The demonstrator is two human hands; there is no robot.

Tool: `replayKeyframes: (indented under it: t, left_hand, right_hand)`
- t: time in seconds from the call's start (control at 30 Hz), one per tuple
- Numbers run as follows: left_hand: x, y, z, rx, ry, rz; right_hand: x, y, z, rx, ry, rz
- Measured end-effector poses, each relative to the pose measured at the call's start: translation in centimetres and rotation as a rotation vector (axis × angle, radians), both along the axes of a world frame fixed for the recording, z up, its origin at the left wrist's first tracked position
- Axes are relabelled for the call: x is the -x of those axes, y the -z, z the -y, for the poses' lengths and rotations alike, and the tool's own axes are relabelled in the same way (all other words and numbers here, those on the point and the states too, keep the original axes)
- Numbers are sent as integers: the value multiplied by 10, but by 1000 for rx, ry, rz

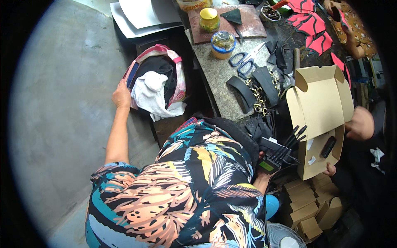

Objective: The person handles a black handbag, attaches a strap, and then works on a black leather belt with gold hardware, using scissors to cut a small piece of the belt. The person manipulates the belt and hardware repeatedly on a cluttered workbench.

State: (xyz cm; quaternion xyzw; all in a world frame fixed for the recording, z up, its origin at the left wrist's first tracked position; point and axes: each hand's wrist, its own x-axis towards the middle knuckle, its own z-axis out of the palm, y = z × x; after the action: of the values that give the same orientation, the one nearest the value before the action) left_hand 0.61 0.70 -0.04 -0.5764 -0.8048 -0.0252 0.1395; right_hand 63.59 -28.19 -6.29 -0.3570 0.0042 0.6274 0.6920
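My left hand (121, 95) is closed on the rim of a pink and white bag (178, 76) with its mouth open. Inside the bag lie a white towel (151, 93), partly hanging over the edge, and some black cloth (159, 68). On the other side, my right hand (261, 180) grips a black device (271, 164) with several antennas and a lit green screen; most of the fingers are hidden behind it. An open cardboard box (318, 103) stands beside the device, with a small black object (328, 147) inside. Another person's hand (359, 123) is near the box's right side.
On the stone-topped bench (213, 82) lie blue-handled scissors (248, 60), black straps with metal clasps (258, 91), a jar (209, 20) and a tub (223, 44). Red cut pieces (308, 25) lie farther back. Cardboard boxes (302, 200) and a fan (285, 237) stand low at right.
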Motion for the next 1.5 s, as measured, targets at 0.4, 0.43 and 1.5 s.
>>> replayKeyframes:
  t: [0.4,0.43,1.5]
  left_hand:
    - [15,78,-9,-104,-613,2056]
    - [11,84,-2,-71,-647,2041]
    - [-488,-66,22,1504,1435,1152]
  right_hand:
    - [16,-25,-14,-7,-35,20]
    - [18,-27,-15,-15,-5,-3]
    - [24,-62,-24,-139,82,-187]
